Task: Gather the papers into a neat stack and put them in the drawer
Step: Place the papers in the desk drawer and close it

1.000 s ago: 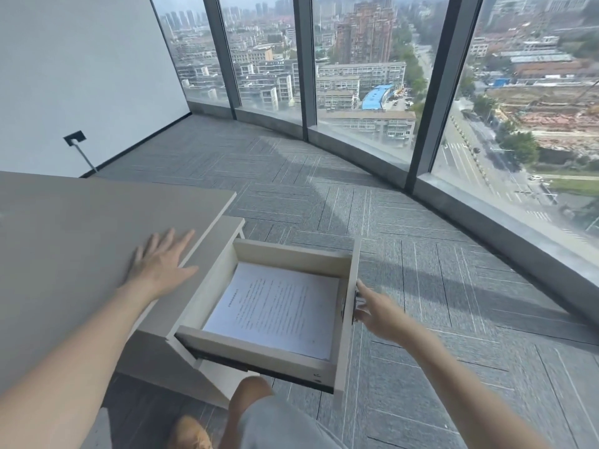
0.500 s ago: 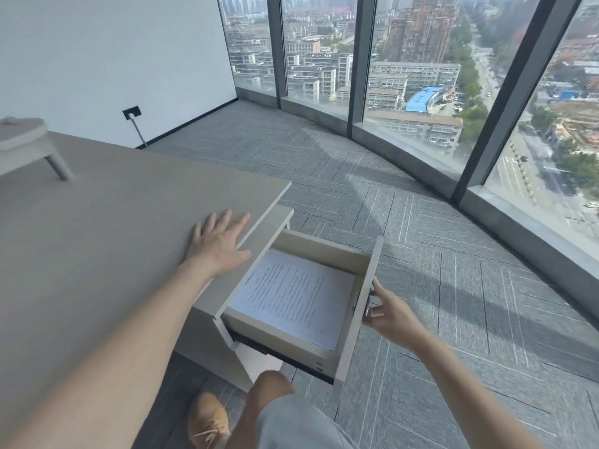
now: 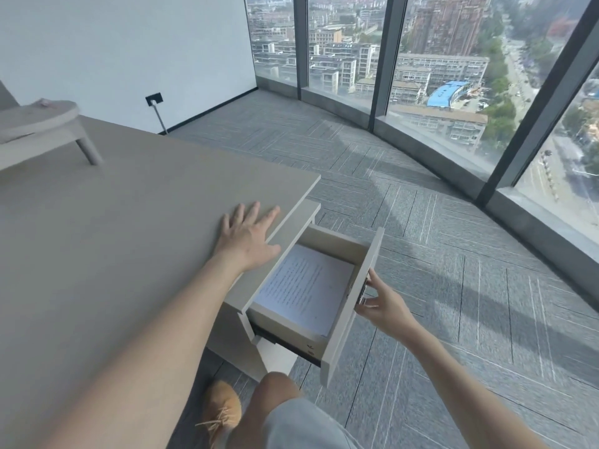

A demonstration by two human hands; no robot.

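White printed papers, beige drawer

We see bright daylight entering through the windows at upper right, casting long soft frame shadows across the carpet. Wide-angle distortion bends the window frames and desk edges. Focus is fair overall, softening slightly toward the margins.

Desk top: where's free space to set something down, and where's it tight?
Free: the desk top between the stand at the far left and the left hand near its right edge. Tight: the drawer, filled by the papers, right hand at its front.
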